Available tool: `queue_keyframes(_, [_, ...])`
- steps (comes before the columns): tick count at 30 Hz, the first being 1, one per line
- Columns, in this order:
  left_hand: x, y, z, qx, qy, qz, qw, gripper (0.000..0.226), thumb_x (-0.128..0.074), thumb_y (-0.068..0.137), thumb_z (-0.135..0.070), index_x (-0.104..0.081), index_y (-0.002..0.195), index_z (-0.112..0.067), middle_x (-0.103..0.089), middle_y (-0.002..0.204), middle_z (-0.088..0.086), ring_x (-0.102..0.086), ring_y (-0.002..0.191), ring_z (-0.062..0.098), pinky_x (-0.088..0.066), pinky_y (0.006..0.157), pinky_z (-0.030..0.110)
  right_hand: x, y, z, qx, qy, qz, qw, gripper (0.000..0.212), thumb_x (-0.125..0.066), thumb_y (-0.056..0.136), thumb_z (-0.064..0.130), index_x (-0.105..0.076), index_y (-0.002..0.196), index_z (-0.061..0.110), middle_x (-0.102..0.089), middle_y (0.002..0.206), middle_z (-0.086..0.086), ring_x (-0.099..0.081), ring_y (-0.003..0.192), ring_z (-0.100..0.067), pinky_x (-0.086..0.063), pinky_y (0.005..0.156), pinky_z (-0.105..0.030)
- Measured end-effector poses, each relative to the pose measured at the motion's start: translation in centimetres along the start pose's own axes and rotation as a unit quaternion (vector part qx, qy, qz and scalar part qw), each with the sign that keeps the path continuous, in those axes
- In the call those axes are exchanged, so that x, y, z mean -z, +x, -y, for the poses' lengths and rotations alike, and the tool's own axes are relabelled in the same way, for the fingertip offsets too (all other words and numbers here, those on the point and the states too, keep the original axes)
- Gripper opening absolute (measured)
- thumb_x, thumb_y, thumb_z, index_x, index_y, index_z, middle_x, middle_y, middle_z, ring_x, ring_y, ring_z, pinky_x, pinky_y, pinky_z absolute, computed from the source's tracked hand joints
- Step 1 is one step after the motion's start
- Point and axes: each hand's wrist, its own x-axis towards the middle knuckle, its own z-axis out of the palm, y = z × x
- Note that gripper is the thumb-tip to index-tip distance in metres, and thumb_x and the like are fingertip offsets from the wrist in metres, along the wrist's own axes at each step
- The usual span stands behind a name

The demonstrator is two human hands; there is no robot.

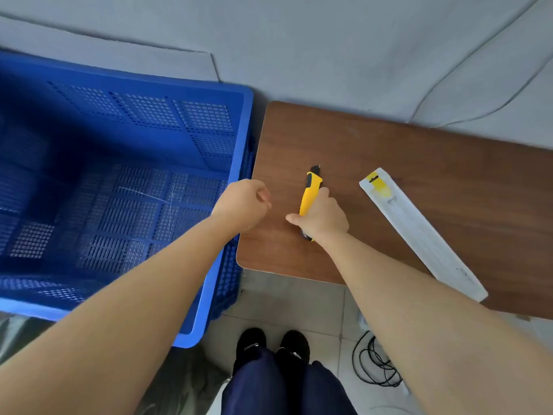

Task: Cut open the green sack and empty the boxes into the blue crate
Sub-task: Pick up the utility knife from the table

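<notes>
A large blue perforated crate (239, 139) stands on the left with nothing inside it. My right hand (321, 217) is wrapped around a yellow and black utility knife (311, 190) over the brown table (404, 163); the blade tip points away from me. My left hand (244, 205) hovers at the crate's right rim with its fingers curled and nothing in them. A strip of grey-green sack material (179, 381) shows at the bottom left, below the crate. No boxes are in view.
A long white packet with a yellow tag (419, 232) lies diagonally on the table's right part. A coiled black cable (374, 363) rests on the tiled floor under the table edge. My shoes and dark trousers (278, 375) are at the bottom centre. Grey sheeting covers the background.
</notes>
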Motion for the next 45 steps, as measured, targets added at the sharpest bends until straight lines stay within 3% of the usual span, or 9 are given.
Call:
queue_keyframes(4, [0.1,0.6,1.0,0.009,0.008,0.002,1.000,0.014,-0.057,0.090,-0.020,-0.066,0.100,-0.019,-0.066,0.098,-0.008,-0.063,0.090,0.014,-0.049,0.072,0.027,-0.2,0.8,0.3,-0.028,0.057,-0.006,0.998,0.048,-0.069,0.083,0.030,-0.044,0.120,0.011,-0.059,0.115,-0.009,-0.061,0.105,-0.033,-0.042,0.071,-0.034])
queue_keyframes(8, [1.9,0.2,-0.1,0.003,0.003,-0.001,1.000,0.012,-0.056,0.090,-0.020,-0.066,0.096,-0.020,-0.066,0.098,-0.008,-0.063,0.089,0.014,-0.046,0.070,0.025,1.8,-0.1,1.8,-0.048,0.279,0.034,0.959,0.024,-0.043,0.091,0.021,-0.046,0.113,0.012,-0.059,0.094,-0.008,-0.062,0.081,-0.029,-0.053,0.069,-0.038])
queue_keyframes(11, [4.1,-0.9,-1.8,-0.001,-0.009,-0.011,1.000,0.016,-0.055,0.089,-0.020,-0.068,0.098,-0.019,-0.066,0.098,-0.008,-0.062,0.090,0.013,-0.048,0.073,0.026,4.3,-2.0,3.3,-0.060,0.387,0.086,0.916,0.021,-0.035,0.094,0.010,-0.042,0.113,0.013,-0.059,0.093,-0.010,-0.062,0.073,-0.024,-0.052,0.067,-0.035])
queue_keyframes(16, [8.7,-3.7,-4.5,-0.011,-0.001,-0.015,1.000,0.018,-0.052,0.089,-0.020,-0.068,0.097,-0.020,-0.066,0.096,-0.008,-0.059,0.088,0.012,-0.044,0.072,0.025,8.5,-5.7,6.1,-0.070,0.487,0.162,0.855,0.035,-0.033,0.092,-0.001,-0.046,0.122,0.007,-0.066,0.090,-0.013,-0.066,0.079,-0.028,-0.052,0.086,-0.043])
queue_keyframes(19, [11.5,-5.6,-5.6,-0.017,0.002,-0.022,1.000,0.018,-0.051,0.089,-0.020,-0.068,0.097,-0.019,-0.067,0.096,-0.006,-0.061,0.090,0.015,-0.048,0.074,0.027,10.8,-8.1,8.0,-0.040,0.489,0.178,0.853,0.028,-0.041,0.096,0.004,-0.049,0.122,0.004,-0.066,0.087,-0.014,-0.064,0.070,-0.025,-0.053,0.073,-0.040])
queue_keyframes(22, [14.1,-7.5,-6.0,-0.012,-0.001,-0.038,0.999,0.022,-0.049,0.089,-0.019,-0.069,0.097,-0.016,-0.070,0.099,-0.002,-0.063,0.091,0.018,-0.052,0.077,0.032,12.3,-10.6,9.8,0.039,0.446,0.181,0.876,0.013,-0.044,0.102,0.012,-0.052,0.113,0.009,-0.063,0.085,-0.009,-0.061,0.069,-0.021,-0.054,0.067,-0.037])
queue_keyframes(28, [17.9,-11.6,-5.0,0.007,-0.011,-0.074,0.997,0.019,-0.051,0.090,-0.020,-0.068,0.098,-0.017,-0.070,0.102,-0.002,-0.062,0.094,0.017,-0.050,0.079,0.030,13.3,-14.8,13.2,0.121,0.362,0.154,0.911,0.023,-0.046,0.102,0.031,-0.053,0.106,0.010,-0.063,0.080,-0.007,-0.058,0.056,-0.016,-0.051,0.057,-0.032])
queue_keyframes(37, [21.1,-19.0,-2.5,0.053,-0.036,-0.171,0.983,0.016,-0.055,0.089,-0.021,-0.068,0.097,-0.017,-0.068,0.101,-0.003,-0.061,0.094,0.016,-0.047,0.079,0.028,13.4,-20.4,16.3,0.189,0.360,0.222,0.886,0.030,-0.060,0.096,0.035,-0.057,0.105,0.007,-0.070,0.077,-0.009,-0.066,0.063,-0.021,-0.051,0.061,-0.033])
queue_keyframes(45, [21.3,-27.6,2.1,0.123,-0.041,-0.237,0.963,0.013,-0.057,0.088,-0.021,-0.069,0.094,-0.018,-0.068,0.098,-0.003,-0.060,0.088,0.015,-0.046,0.076,0.028,10.7,-26.4,17.8,0.246,0.308,0.316,0.863,0.017,-0.061,0.095,0.023,-0.055,0.099,0.009,-0.072,0.079,-0.012,-0.067,0.066,-0.024,-0.051,0.060,-0.033])
